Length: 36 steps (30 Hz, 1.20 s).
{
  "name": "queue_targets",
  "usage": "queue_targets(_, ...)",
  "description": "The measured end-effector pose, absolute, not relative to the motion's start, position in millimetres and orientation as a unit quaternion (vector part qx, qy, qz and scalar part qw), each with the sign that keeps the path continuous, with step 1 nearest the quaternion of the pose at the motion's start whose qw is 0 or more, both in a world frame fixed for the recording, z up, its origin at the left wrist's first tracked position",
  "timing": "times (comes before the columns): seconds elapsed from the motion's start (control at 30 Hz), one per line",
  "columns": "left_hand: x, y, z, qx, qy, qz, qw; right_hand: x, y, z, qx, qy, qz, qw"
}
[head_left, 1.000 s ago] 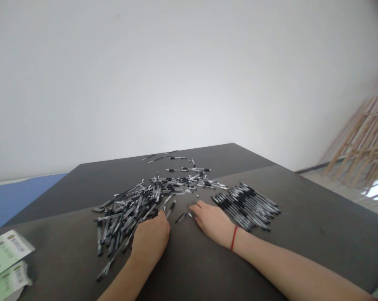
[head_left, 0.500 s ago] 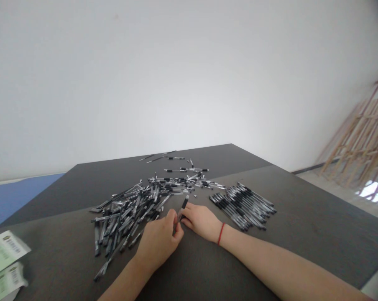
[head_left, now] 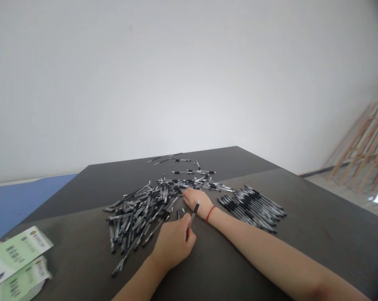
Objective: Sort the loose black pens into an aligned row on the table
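Note:
My left hand (head_left: 174, 239) is closed around a pen (head_left: 195, 208), whose black grip end points up and away past the thumb. My right hand (head_left: 197, 201), with a red string on its wrist, reaches to the near edge of a loose pile of pens (head_left: 137, 219). Its fingers are bent together there, and whatever lies between the fingertips is hidden. Beside the hands, a few small pen tips (head_left: 183, 210) lie on the table. To the right of my right wrist, clear pens with black grips lie side by side in a neat group (head_left: 251, 207).
Green and white packets (head_left: 21, 255) lie at the left corner of the dark table (head_left: 289, 259). Thin refills (head_left: 162, 161) and stray pens (head_left: 193, 172) lie toward the far edge. A white wall stands behind, and a wooden frame (head_left: 364, 146) leans at the right.
My right hand has left the pen and moved forward to the pile. My left hand still grips the pen, nearer to me. The view has shifted slightly left.

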<state>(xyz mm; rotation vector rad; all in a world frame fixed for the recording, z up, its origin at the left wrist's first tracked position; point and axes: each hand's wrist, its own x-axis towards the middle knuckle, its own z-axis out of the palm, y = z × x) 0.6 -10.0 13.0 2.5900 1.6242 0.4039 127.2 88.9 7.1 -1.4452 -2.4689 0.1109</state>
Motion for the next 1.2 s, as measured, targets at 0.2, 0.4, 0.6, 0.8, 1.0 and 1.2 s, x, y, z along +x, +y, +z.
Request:
queue_targets(0.2, 1, -7, 9, 0.820, 0.549, 0.151, 0.052, 129, 89, 15, -0.543, -0.837, 0.009, 0.067)
queue_targets(0.4, -2, -3, 5, 0.803, 0.569, 0.164, 0.066, 149, 66, 22, -0.580, -0.814, 0.010, 0.036)
queue_targets(0.6, -3, 1, 1, 0.797, 0.574, 0.170, 0.081, 164, 63, 28, -0.603, -0.793, 0.055, 0.075)
queue_targets(0.8, -5, 0, 2, 0.810, 0.558, 0.166, 0.073, 177, 58, 31, -0.567, -0.785, 0.191, 0.160)
queue_targets(1.0, -6, -2, 6, 0.830, 0.534, 0.146, 0.069, 198, 38, 10, -0.442, -0.561, 0.602, 0.358)
queue_targets(1.2, -11, -2, 7, 0.848, 0.506, 0.136, 0.076, 198, 38, 12, -0.351, -0.400, 0.717, 0.451)
